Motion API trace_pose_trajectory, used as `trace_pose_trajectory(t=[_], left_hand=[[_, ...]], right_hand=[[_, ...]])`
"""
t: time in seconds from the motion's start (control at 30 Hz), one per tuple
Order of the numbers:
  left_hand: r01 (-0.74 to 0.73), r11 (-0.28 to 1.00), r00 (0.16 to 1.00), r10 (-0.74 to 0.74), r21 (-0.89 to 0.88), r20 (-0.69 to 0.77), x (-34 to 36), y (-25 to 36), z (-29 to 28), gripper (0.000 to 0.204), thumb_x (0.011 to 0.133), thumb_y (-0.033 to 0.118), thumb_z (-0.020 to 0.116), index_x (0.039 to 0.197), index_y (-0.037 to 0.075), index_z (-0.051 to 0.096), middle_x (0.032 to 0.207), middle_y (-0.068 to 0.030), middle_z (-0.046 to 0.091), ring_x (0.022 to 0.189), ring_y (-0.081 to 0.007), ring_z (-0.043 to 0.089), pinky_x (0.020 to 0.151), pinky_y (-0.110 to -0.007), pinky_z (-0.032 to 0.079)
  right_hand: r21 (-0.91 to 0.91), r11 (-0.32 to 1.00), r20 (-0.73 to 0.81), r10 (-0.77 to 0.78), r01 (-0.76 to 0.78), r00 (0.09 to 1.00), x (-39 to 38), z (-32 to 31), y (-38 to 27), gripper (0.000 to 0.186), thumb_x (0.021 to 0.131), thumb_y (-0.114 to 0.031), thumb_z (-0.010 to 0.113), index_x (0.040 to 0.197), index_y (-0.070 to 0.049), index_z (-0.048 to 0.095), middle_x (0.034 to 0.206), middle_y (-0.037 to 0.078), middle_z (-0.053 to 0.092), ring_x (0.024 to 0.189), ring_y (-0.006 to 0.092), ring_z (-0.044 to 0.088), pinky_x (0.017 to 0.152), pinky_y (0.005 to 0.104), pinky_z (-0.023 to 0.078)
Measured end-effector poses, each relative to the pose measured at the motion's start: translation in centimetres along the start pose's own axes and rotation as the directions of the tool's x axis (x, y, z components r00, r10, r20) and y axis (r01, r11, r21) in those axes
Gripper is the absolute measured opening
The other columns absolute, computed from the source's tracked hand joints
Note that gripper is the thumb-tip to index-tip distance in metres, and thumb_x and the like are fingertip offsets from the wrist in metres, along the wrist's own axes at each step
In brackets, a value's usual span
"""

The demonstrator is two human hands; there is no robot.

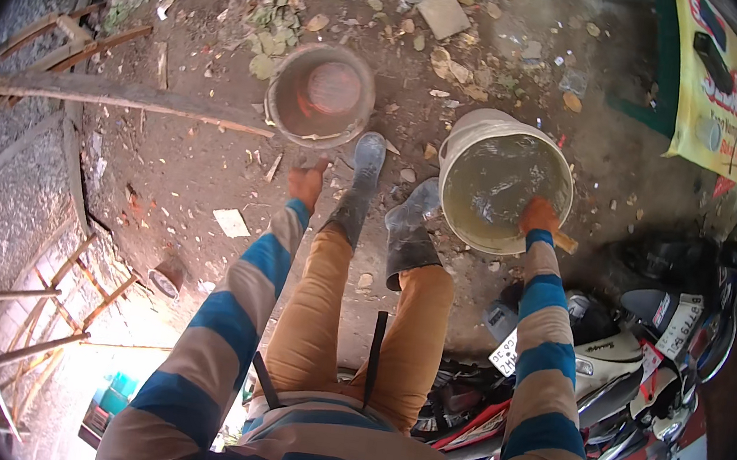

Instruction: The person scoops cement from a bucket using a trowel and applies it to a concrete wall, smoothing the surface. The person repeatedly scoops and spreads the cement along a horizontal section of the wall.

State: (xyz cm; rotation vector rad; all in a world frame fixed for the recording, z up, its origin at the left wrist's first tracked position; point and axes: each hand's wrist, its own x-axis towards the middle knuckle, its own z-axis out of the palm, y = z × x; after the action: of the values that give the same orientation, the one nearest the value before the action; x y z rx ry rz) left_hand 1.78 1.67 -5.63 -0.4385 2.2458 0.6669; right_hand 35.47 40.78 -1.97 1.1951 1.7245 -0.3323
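Note:
A pale plastic bucket of murky, rippled water stands on the dirt in front of my right leg. At its near right rim my right hand is closed around a wooden handle. One end of the handle pokes out past the rim; whatever is at its other end is hidden. My left hand hangs empty beside my left boot, its fingers partly spread. Just beyond it stands a round, mud-stained tub with a reddish patch on its bottom.
My grey rubber boots stand between the two containers. A wooden beam juts in from the left toward the tub. Parked motorcycles crowd the right side. Leaves and a flat stone lie ahead; a yellow banner is at the far right.

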Motion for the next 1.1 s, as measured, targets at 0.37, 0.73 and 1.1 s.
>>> trace_pose_trajectory(t=[0.37,0.73,1.1], left_hand=[[0.357,0.371,0.905,-0.365,-0.858,0.218,5.5,14.1,0.5,0.032,0.102,0.031,0.062,0.079,0.010,0.055,0.065,-0.0029,0.049,0.056,-0.0203,0.048,0.062,-0.043,0.049],[0.357,0.389,0.934,-0.127,-0.849,0.334,0.2,17.8,-18.2,0.023,0.096,0.030,0.072,0.089,0.010,0.062,0.069,-0.0017,0.053,0.059,-0.0190,0.052,0.058,-0.038,0.049],[0.252,0.367,0.940,0.129,-0.896,0.317,-3.4,29.6,-39.7,0.028,0.095,0.031,0.073,0.104,0.006,0.062,0.084,-0.0058,0.056,0.072,-0.0228,0.058,0.070,-0.042,0.053]], right_hand=[[-0.067,0.993,-0.131,0.087,-0.096,0.988,-11.7,-2.4,10.0,0.019,0.084,-0.016,0.068,0.100,-0.005,0.072,0.105,0.020,0.075,0.101,0.0388,0.073,0.086,0.0478,0.059],[-0.207,0.976,-0.184,0.032,-0.070,0.982,-20.0,-10.4,7.8,0.028,0.079,-0.030,0.073,0.092,-0.005,0.075,0.099,0.013,0.076,0.095,0.0323,0.073,0.082,0.0430,0.059],[0.708,0.691,0.066,0.138,-0.144,0.988,-20.9,-23.2,1.6,0.027,0.093,-0.013,0.069,0.073,0.002,0.058,0.061,0.016,0.060,0.045,0.0275,0.060,0.038,0.0424,0.049]])
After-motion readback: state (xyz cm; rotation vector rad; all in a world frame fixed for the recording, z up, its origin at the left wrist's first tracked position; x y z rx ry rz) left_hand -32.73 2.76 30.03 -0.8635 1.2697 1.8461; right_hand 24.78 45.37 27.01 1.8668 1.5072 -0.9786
